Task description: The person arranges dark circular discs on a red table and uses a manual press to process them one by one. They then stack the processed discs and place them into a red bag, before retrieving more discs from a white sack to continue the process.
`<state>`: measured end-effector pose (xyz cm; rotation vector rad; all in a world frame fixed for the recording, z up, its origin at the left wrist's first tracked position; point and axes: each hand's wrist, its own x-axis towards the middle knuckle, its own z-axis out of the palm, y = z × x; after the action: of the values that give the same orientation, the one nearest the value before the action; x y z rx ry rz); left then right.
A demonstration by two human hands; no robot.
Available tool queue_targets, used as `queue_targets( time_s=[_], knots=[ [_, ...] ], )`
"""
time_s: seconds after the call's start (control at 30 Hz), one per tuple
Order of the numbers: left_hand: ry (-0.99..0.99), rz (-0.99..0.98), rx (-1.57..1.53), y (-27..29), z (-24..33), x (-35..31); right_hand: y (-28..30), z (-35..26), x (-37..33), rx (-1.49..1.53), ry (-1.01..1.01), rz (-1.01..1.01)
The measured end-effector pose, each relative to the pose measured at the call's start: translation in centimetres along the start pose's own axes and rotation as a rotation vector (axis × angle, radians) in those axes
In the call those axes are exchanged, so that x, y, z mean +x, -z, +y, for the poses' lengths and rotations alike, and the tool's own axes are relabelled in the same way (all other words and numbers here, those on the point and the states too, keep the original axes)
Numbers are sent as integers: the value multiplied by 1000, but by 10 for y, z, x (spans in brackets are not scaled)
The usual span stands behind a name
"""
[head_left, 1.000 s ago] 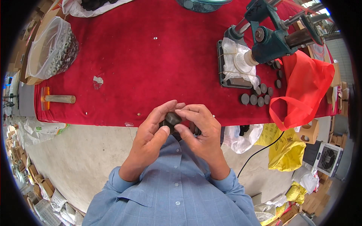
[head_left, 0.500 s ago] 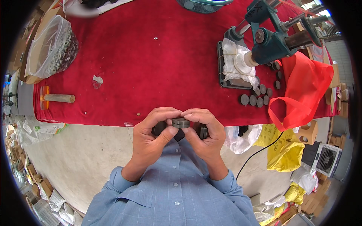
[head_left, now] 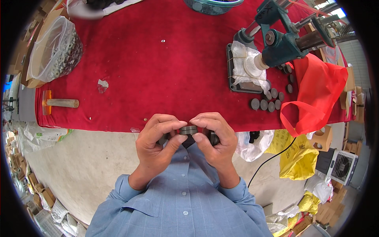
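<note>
Close to my body, at the table's front edge, a dark grey round disc point(head_left: 188, 130) with a groove line round its side is held between my two hands. My left hand point(head_left: 154, 144) pinches its left side with thumb and forefinger. On the opposite side, my right hand point(head_left: 219, 143) has its thumb against the disc and its forefinger by the top edge. More dark discs point(head_left: 214, 138) are tucked in my right palm, partly covered by the fingers. Something dark, similar in look, sits inside my left palm, mostly hidden.
A green hand press point(head_left: 276, 47) with a white-wrapped base stands at the right. Several grey discs point(head_left: 255, 104) lie beside it, next to a red bag point(head_left: 319, 91). At the left are a clear tub point(head_left: 53, 51) of small metal parts and a wooden-handled hammer point(head_left: 63, 103).
The fingertips of both hands, which met over the disc, have drawn apart, showing more of its top. The disc has shifted very slightly left.
</note>
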<state>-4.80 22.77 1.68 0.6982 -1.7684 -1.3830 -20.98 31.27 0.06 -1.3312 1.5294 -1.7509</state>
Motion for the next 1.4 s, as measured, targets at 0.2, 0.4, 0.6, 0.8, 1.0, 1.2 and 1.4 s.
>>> queue_targets(
  time_s=[0.2, 0.4, 0.6, 0.8, 1.0, 1.2, 1.4],
  knots=[
    [-75, -16, 171, 1, 3, 1, -4, 2, 0, 4, 13, 8],
    [-148, 20, 68, 0, -4, 0, -9, 8, -15, 287, -220, -24],
    [-32, 73, -58, -7, 1, 0, -14, 13, -19, 462, -245, 26],
    [-118, -50, 64, 2, -2, -2, -13, 11, -18, 392, -250, 35],
    [-100, 17, 122, 1, 5, -1, -6, -3, -8, 86, -65, -12],
    [-131, 46, 159, -1, 2, -2, -23, -14, -15, -179, 25, 61],
    [-5, 53, 42, -2, -6, -5, -31, -12, -20, -187, -12, 96]
  ],
)
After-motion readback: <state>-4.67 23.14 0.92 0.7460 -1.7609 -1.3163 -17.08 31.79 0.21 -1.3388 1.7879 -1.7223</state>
